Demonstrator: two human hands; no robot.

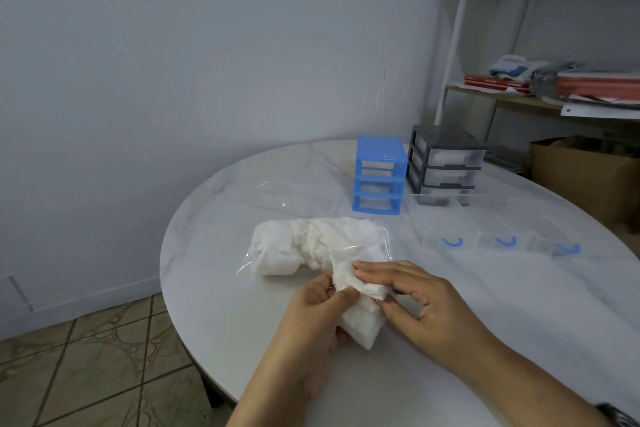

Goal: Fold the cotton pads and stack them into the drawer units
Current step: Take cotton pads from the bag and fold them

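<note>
We're over a round white table point(242, 340) set against a pale wall, tiled floor at eight o'clock, a shelf unit point(519, 94) at two. At centre, our left hand point(311, 319) curls around a small stack of cotton pads point(362, 322), thumb pinching the top one. Our right hand point(426, 302) pinches that same pad from the three o'clock side, fingers laid across it. Just beyond, at twelve, a clear bag point(311, 246) of more pads. Farther up, the blue drawer frame point(379, 173) stands with no drawers in it, the grey drawer unit point(445, 163) just beside. Three clear drawers point(502, 236) with blue handles lie at two o'clock.
</note>
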